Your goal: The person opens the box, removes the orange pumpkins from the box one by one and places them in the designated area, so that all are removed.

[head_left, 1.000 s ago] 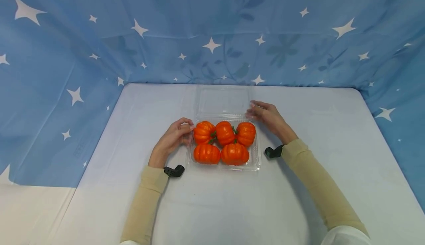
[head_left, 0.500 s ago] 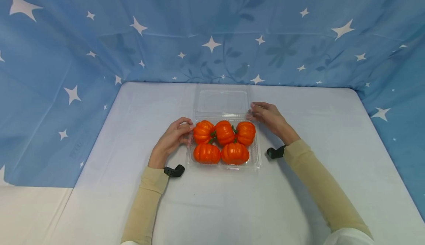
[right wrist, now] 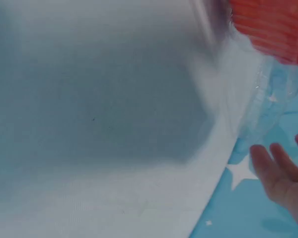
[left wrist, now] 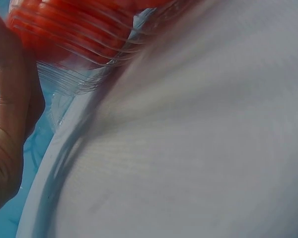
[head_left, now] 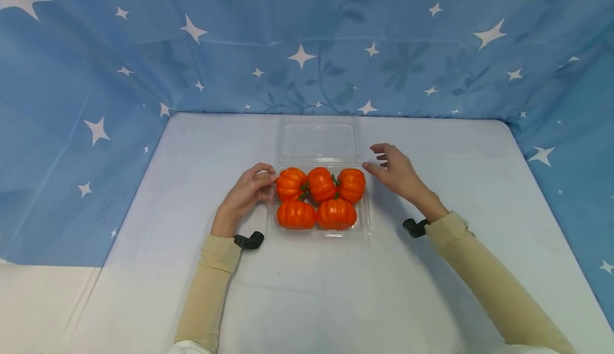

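A clear plastic clamshell container [head_left: 320, 231] lies on the table with its lid [head_left: 318, 139] folded back at the far side. Several small orange pumpkins [head_left: 296, 215] with green stems sit in its base in two rows. At the left wall, my left hand [head_left: 247, 190] holds the container's edge beside the back left pumpkin [head_left: 291, 183]; the ribbed side [left wrist: 84, 74] shows close by the fingers in the left wrist view. My right hand [head_left: 395, 171] hovers just right of the hinge, fingers spread and loosely bent, holding nothing. In the right wrist view, its fingertips [right wrist: 260, 153] are apart from the plastic.
A white-covered table [head_left: 307, 295] runs under everything. Behind it and along both sides hangs a blue curtain [head_left: 230, 34] with white stars. A black wrist camera [head_left: 249, 240] sits on the left wrist, another black camera [head_left: 414, 227] on the right.
My right hand has let go of the edge near the hinge and drawn away to the right, its fingers opening. The left hand stays at the container's left side. The head view has shifted slightly.
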Action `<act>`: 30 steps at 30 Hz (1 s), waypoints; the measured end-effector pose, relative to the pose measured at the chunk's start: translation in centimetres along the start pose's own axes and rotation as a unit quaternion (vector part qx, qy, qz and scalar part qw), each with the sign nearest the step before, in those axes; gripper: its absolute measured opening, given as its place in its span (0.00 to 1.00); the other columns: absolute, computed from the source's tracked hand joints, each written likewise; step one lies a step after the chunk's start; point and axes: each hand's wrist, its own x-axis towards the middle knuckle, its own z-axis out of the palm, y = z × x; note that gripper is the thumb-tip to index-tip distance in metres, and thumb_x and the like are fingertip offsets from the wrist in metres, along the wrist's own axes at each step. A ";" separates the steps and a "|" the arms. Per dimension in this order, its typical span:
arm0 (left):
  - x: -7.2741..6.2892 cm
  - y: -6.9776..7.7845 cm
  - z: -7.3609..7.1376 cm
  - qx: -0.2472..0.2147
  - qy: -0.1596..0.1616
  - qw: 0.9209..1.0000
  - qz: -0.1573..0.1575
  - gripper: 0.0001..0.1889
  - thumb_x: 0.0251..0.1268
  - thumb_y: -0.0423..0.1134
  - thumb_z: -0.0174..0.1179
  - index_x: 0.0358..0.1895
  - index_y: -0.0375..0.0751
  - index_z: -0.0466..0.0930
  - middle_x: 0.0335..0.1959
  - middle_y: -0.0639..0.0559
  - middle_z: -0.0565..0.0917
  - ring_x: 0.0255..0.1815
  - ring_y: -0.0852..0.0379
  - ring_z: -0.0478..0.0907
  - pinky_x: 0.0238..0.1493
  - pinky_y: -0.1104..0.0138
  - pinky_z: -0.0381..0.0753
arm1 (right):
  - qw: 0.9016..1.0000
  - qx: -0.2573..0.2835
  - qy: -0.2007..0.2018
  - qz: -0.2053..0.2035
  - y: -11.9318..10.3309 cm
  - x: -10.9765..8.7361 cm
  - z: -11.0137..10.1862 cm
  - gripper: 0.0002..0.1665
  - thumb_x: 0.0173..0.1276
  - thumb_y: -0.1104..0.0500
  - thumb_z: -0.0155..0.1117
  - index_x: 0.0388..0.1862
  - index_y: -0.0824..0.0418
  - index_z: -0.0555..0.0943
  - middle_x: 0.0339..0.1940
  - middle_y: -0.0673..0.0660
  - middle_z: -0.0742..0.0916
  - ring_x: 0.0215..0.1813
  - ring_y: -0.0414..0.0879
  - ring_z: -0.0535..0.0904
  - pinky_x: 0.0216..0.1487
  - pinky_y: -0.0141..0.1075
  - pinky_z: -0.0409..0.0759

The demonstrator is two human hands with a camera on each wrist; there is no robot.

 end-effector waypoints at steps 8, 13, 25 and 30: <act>0.0 0.2 -0.1 0.001 0.009 1.000 -0.007 0.05 0.80 0.29 0.50 0.52 0.38 0.67 0.29 0.53 0.80 0.22 0.58 0.75 0.21 0.69 0.80 | 0.994 -0.037 -0.024 -0.103 -1.6 -1.9 0.1 0.34 0.70 0.59 0.70 0.71 0.69 0.70 0.70 0.69 0.75 0.68 0.66 0.73 0.67 0.62 0.76; 0.0 0.3 -0.2 0.003 0.009 1.000 -0.005 0.05 0.80 0.29 0.50 0.52 0.38 0.67 0.29 0.54 0.80 0.22 0.59 0.75 0.21 0.70 0.80 | 0.988 -0.052 -0.051 -0.137 -2.3 -2.4 0.4 0.37 0.66 0.59 0.74 0.70 0.67 0.71 0.69 0.67 0.76 0.66 0.66 0.75 0.65 0.60 0.78; -0.2 0.4 0.0 0.004 0.006 1.000 -0.007 0.06 0.80 0.30 0.49 0.53 0.37 0.67 0.28 0.54 0.79 0.20 0.59 0.75 0.21 0.69 0.80 | 0.981 -0.109 -0.099 -0.129 -3.3 -2.6 1.4 0.44 0.66 0.54 0.75 0.73 0.74 0.67 0.69 0.70 0.74 0.70 0.65 0.70 0.67 0.58 0.77; -0.2 0.1 0.0 0.006 0.004 1.000 -0.008 0.06 0.80 0.30 0.49 0.52 0.39 0.66 0.29 0.54 0.80 0.20 0.59 0.75 0.21 0.69 0.80 | 0.979 -0.125 -0.110 -0.119 -3.4 -2.7 1.5 0.47 0.65 0.56 0.77 0.74 0.76 0.65 0.71 0.72 0.72 0.71 0.66 0.68 0.67 0.58 0.77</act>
